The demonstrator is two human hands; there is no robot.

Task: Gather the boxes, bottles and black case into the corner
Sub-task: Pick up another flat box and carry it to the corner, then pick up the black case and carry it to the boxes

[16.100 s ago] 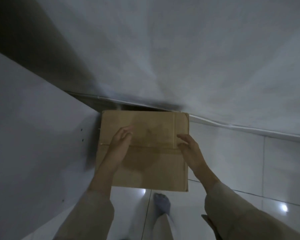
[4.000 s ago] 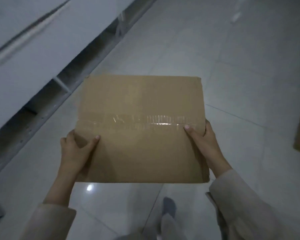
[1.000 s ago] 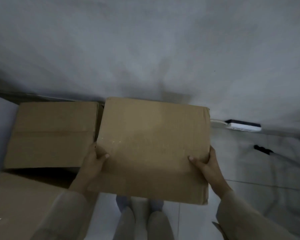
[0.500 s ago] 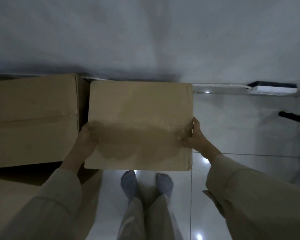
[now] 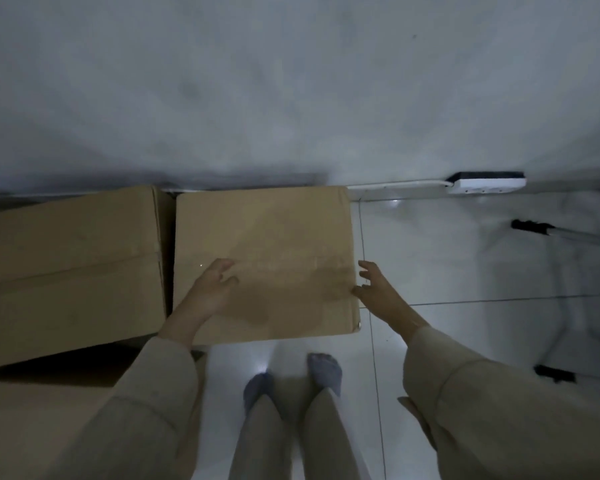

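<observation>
Box point(image 5: 264, 261) beside wall, both hands point(image 5: 212, 289) seemingly released

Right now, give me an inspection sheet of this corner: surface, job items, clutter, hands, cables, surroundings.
Surface: glossy white tiled floor, light glare spots.
Job's things: taped cardboard box set down by the wall, beside second box; third box nearer the camera at bottom left. Bottles, black case: nothing seen.
Clutter: black-tipped pole lying at right.
Hands: left hand over the box top, fingers relaxed; right hand at its right edge, fingers spread, gripping nothing.
Cables: white power strip with cord along the wall base.
Surroundings: plain grey wall, dim light.
</observation>
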